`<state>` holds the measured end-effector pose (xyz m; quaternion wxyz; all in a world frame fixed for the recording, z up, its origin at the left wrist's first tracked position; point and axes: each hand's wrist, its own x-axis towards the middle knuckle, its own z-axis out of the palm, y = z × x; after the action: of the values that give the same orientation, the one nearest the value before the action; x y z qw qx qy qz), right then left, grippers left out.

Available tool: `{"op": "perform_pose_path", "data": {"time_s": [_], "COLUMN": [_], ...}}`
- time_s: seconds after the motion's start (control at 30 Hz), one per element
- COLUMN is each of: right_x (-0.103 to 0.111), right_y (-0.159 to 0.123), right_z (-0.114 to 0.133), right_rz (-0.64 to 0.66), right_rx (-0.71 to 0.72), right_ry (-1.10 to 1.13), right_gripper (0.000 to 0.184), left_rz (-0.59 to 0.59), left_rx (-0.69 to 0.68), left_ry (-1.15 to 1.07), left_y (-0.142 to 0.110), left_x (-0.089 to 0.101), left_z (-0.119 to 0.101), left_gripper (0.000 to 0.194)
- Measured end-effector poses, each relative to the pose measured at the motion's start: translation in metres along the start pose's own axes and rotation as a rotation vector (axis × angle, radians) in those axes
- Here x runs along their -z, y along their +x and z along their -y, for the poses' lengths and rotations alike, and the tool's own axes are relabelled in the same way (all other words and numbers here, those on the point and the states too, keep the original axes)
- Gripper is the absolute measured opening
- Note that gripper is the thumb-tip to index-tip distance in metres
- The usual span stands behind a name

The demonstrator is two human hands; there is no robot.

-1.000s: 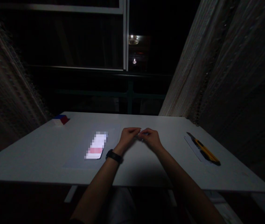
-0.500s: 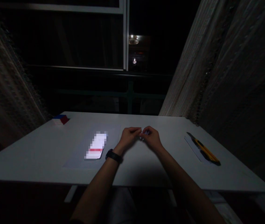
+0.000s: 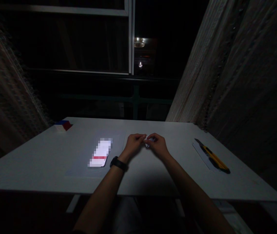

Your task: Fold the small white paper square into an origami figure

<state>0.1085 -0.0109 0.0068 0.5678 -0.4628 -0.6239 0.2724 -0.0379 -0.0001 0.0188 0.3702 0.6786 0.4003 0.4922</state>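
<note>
Close together over the middle of the white table (image 3: 143, 169), both hands pinch a small piece of folded white paper (image 3: 147, 145). My left hand (image 3: 135, 143), with a black watch (image 3: 119, 163) on its wrist, grips the paper's left side between thumb and fingers. From the right, my right hand (image 3: 158, 144) holds it with curled fingers. Much of the paper is hidden by the fingertips, so its exact folded shape cannot be made out.
A lit phone (image 3: 100, 152) lies on a pale sheet (image 3: 80, 169) at left. A colour puzzle cube (image 3: 63, 125) sits at the far left corner. To the right, a yellow and black utility knife (image 3: 214, 156) rests beside white paper (image 3: 203, 157). Curtains (image 3: 189, 74) flank the table.
The fingers have shifted slightly around the paper, and a pointed lower part of it now shows beneath them. The phone, cube and knife stay where they were.
</note>
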Motion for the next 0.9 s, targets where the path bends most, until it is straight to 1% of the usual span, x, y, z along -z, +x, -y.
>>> {"op": "perform_pose_path", "data": {"time_s": [0.1,0.2,0.33,0.43,0.7,0.77,0.83,0.9], "right_x": [-0.0003,-0.0002,-0.0006,-0.0010,0.0004,0.0001,-0.0004,-0.0005], "right_y": [0.0007,0.0012,0.0007,-0.0006,-0.0021,-0.0021,-0.0021,-0.0022], "right_z": [-0.0017,-0.0019,0.0000,0.0021,0.0068,0.0064,0.0057,0.0052], "right_rz": [-0.021,-0.008,-0.009,-0.026,-0.011,-0.018,-0.003,0.050], "right_rx": [-0.003,-0.002,0.038,0.068,0.098,0.105,0.086,0.057], "right_ry": [-0.010,0.009,0.004,-0.023,-0.018,-0.003,0.027,0.075], "right_gripper": [0.025,0.024,0.023,0.023,0.020,0.028,0.042,0.056], "left_rz": [0.008,-0.001,-0.001,0.008,-0.001,-0.013,-0.034,-0.067], "left_rx": [-0.025,-0.026,-0.015,-0.031,-0.041,-0.061,-0.077,-0.087], "left_ry": [0.037,0.031,0.039,0.062,0.085,0.116,0.147,0.183], "left_y": [-0.0001,0.0003,-0.0002,-0.0012,-0.0022,-0.0029,-0.0037,-0.0039], "left_x": [-0.0006,-0.0014,-0.0018,-0.0017,-0.0022,-0.0018,-0.0013,-0.0008], "left_z": [-0.0004,-0.0010,-0.0020,-0.0031,-0.0035,-0.0027,-0.0021,-0.0015], "left_gripper": [0.037,0.034,0.034,0.036,0.034,0.032,0.030,0.027]}}
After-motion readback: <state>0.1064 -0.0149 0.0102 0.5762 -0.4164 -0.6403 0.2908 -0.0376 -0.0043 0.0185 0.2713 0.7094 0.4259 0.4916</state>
